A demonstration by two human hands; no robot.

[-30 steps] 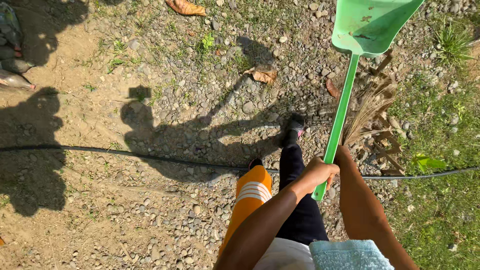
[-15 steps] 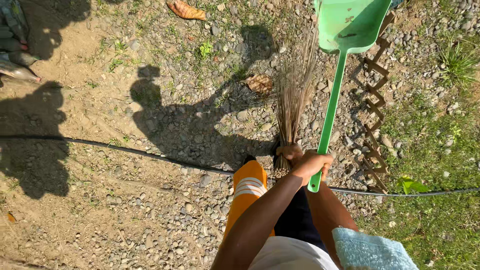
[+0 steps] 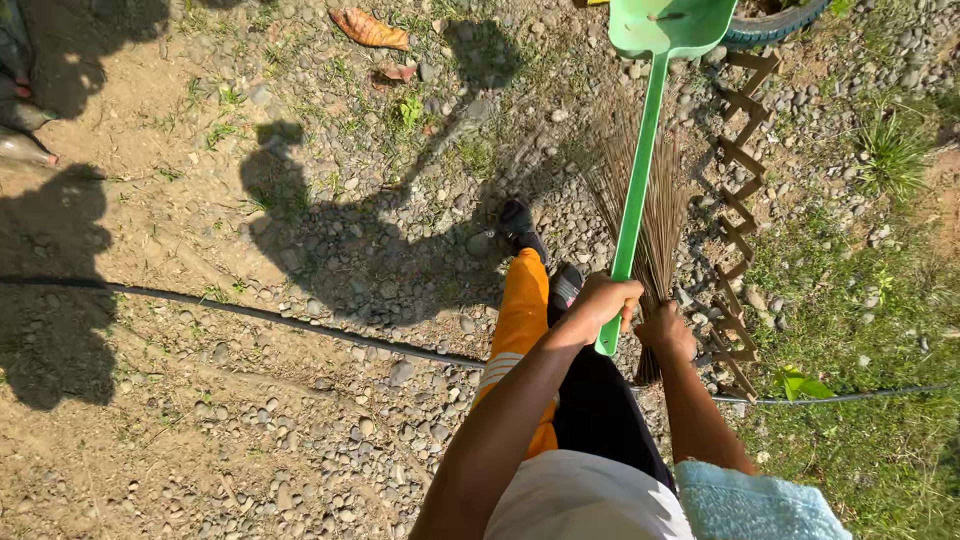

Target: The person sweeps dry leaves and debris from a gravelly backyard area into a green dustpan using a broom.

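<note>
Head view: my left hand (image 3: 603,303) clamped on the green dustpan handle (image 3: 632,210), long axis running to the top of frame; right hand (image 3: 664,330) just beside, clamped on the twig broom (image 3: 655,215).

One head-worn camera looks steeply down from standing height at the gravel ground (image 3: 330,420) before the wearer's feet
</note>
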